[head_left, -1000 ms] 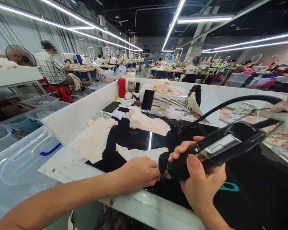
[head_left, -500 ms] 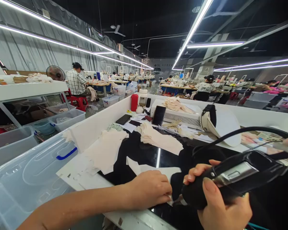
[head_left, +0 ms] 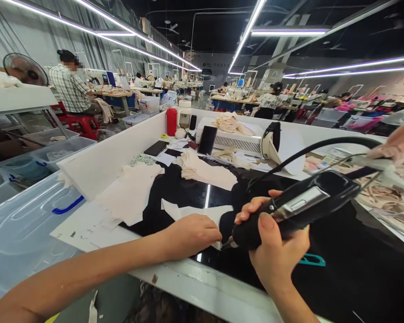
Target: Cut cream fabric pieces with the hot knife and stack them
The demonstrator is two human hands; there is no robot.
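Across the black tabletop (head_left: 343, 233) lies a cream cut fabric piece (head_left: 202, 212). My left hand (head_left: 191, 235) rests at its near right end, fingers closed on the fabric's corner. My right hand (head_left: 279, 251) is wrapped round a black corded hand tool (head_left: 249, 231) with a silver plate on its side. The tool's metal tip (head_left: 231, 243) points at the fabric corner beside my left fingers; I cannot tell whether they touch. Farther back sit a stack of cream fabric pieces (head_left: 205, 171) and, leftward, another fabric pile (head_left: 129, 190).
The tool's black cable (head_left: 309, 146) arches to the right, near a blurred hand of another person (head_left: 399, 143). A teal-handled item (head_left: 318, 259) lies right of my wrist. Phones (head_left: 207, 140), a red bottle (head_left: 171, 122) and a white visor (head_left: 272, 143) stand at the back. Left is a clear plastic bin (head_left: 30, 220).
The view has shifted right and down, so things appear farther left and higher. The teal-handled item shows more. My hands keep their holds on the fabric and the tool.
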